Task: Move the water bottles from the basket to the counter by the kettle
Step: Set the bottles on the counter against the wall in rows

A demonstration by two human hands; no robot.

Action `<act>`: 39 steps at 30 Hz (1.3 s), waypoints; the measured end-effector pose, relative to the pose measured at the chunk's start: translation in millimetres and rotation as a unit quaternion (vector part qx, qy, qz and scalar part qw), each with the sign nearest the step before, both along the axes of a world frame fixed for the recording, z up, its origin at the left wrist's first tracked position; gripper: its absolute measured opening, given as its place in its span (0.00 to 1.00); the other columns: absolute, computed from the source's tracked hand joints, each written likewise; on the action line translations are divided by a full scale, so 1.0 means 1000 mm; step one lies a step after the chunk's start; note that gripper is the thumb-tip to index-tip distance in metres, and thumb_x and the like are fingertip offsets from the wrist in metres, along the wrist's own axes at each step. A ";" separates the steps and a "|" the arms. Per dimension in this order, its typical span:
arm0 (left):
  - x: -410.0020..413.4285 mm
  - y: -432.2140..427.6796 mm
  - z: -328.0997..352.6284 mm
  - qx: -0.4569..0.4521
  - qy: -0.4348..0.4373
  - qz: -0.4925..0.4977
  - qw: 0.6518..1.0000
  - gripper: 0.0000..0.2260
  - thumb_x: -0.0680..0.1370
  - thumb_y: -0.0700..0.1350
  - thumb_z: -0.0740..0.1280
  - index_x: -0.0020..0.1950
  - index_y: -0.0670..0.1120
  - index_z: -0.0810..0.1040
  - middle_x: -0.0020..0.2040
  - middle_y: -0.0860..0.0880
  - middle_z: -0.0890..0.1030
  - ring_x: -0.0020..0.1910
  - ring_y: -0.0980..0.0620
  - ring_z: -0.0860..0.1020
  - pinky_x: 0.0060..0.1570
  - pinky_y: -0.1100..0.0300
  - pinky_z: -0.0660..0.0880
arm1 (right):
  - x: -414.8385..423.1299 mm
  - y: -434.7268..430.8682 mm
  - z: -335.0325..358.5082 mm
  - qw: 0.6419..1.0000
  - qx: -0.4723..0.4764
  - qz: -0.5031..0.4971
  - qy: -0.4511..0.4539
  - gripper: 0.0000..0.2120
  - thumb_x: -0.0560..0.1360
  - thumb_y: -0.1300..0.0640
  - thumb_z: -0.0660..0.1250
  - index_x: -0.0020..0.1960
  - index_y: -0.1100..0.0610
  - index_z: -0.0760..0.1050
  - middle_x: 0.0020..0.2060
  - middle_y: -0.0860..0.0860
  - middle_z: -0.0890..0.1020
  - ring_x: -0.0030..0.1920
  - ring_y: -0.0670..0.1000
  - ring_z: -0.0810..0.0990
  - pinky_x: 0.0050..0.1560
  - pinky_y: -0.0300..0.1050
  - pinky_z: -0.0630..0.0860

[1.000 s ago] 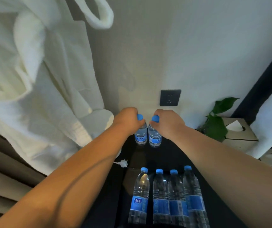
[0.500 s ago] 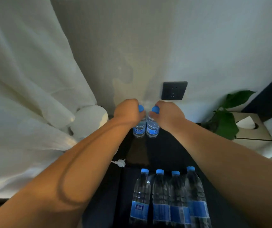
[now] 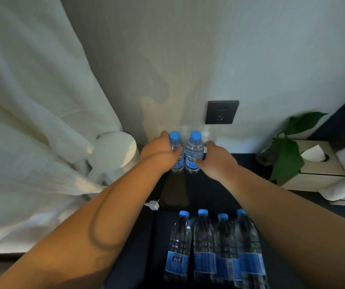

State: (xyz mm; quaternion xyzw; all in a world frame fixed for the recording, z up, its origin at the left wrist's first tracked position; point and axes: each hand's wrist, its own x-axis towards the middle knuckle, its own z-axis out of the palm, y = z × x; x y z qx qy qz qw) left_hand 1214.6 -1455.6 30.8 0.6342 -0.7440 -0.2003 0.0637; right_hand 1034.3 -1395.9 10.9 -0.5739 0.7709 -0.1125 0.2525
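We look down along our left forearm (image 3: 104,215) and right forearm (image 3: 292,215), which reach in from seven and five o'clock toward the centre. A pale wall (image 3: 250,49) fills the upper half, from ten o'clock round to two. Heavy white fabric (image 3: 31,122) hangs down the whole nine o'clock side. A dark counter (image 3: 209,190) runs across the middle and meets the wall.

At six o'clock a dark basket (image 3: 144,257) holds four water bottles (image 3: 203,243). They stand upright in a row, side by side, with blue caps and labels. A white kettle (image 3: 113,151) stands at nine o'clock from centre, partly under the fabric. At three o'clock sits a pale tissue box (image 3: 313,170), with a green plant (image 3: 286,161) just beside it.

At the centre two more bottles stand upright on the counter against the wall, touching each other, near the kettle's three o'clock side. Our left hand (image 3: 159,153) curls round the left bottle (image 3: 177,148). Our right hand (image 3: 217,163) wraps the right bottle (image 3: 194,151), thumb across its label.

A dark socket (image 3: 221,112) sits at one o'clock above them. A small white plug (image 3: 152,205) lies at seven o'clock from them.
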 end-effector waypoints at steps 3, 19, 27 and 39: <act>0.012 0.025 -0.019 0.009 -0.028 -0.028 0.999 0.20 0.81 0.60 0.65 0.64 0.48 0.71 0.54 0.46 0.80 0.49 0.45 0.79 0.42 0.55 0.71 | 0.000 0.028 -0.019 0.991 0.108 0.072 0.042 0.21 0.81 0.42 0.66 0.66 0.56 0.75 0.56 0.53 0.82 0.53 0.54 0.80 0.52 0.49 0.77; 0.010 0.136 -0.107 0.197 -0.113 -0.073 0.971 0.19 0.79 0.65 0.62 0.49 0.49 0.76 0.48 0.47 0.80 0.48 0.46 0.80 0.46 0.52 0.75 | 0.039 0.102 -0.073 0.960 0.228 0.091 0.134 0.21 0.82 0.36 0.60 0.58 0.52 0.78 0.48 0.50 0.81 0.50 0.54 0.81 0.49 0.50 0.76; 0.000 0.144 -0.115 0.213 -0.073 -0.046 0.973 0.24 0.70 0.69 0.57 0.42 0.50 0.77 0.42 0.47 0.81 0.42 0.46 0.80 0.42 0.54 0.74 | 0.043 0.089 -0.074 0.953 0.267 0.040 0.136 0.13 0.79 0.45 0.70 0.44 0.54 0.78 0.39 0.51 0.80 0.40 0.53 0.79 0.45 0.49 0.77; 0.017 0.145 -0.079 0.159 -0.028 -0.090 0.983 0.18 0.74 0.61 0.69 0.35 0.50 0.73 0.35 0.49 0.76 0.39 0.48 0.78 0.35 0.57 0.68 | 0.021 0.111 -0.045 0.967 0.254 0.027 -0.019 0.16 0.74 0.43 0.70 0.37 0.55 0.79 0.34 0.52 0.81 0.35 0.53 0.80 0.38 0.45 0.73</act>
